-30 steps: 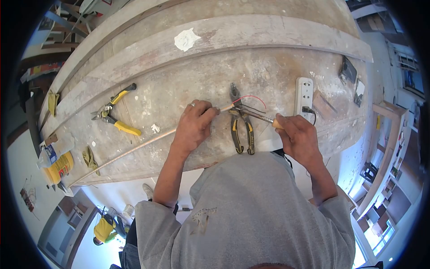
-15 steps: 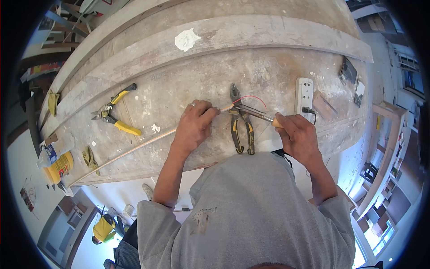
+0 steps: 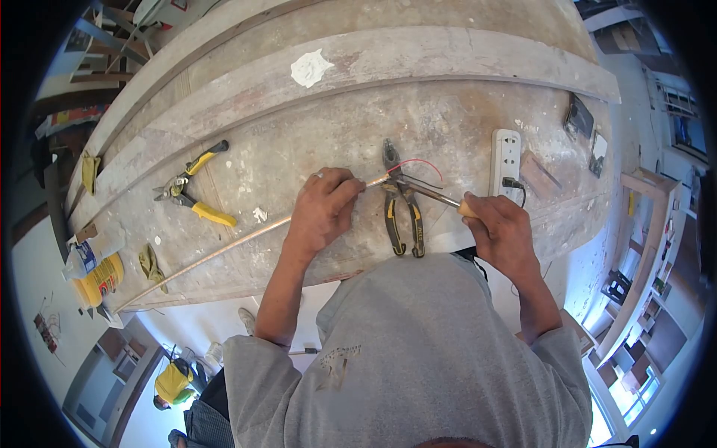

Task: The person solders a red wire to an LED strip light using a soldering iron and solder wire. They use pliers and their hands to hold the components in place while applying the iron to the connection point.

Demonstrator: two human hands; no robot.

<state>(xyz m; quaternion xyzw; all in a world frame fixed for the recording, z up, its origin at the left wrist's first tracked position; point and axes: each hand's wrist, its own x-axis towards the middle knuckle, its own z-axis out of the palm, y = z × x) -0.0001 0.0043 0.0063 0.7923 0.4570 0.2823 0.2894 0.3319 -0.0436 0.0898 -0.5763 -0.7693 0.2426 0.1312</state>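
My left hand (image 3: 323, 209) is closed round a long thin strip (image 3: 239, 243), pinching it near its right end. The strip slants down left across the workbench. From that end come a red wire (image 3: 422, 160) and a dark wire (image 3: 424, 183). My right hand (image 3: 504, 228) grips the pale handle of a soldering iron (image 3: 433, 194). Its metal shaft points left, and the tip is at or close to the strip's end; contact is too small to tell. Under the strip's end and the iron lie combination pliers (image 3: 403, 216) with black-and-yellow handles, jaws pointing away from me.
Yellow-handled cutters (image 3: 190, 187) lie at left. A white power strip (image 3: 506, 160) with a black plug stands right, beside a small wooden block (image 3: 539, 175). A bottle (image 3: 93, 250) and yellow container (image 3: 103, 280) sit at the left edge. A person (image 3: 175, 381) is beyond, lower left.
My right hand has drawn the soldering iron slightly to the right and toward me. My left hand and the strip stay nearly where they were.
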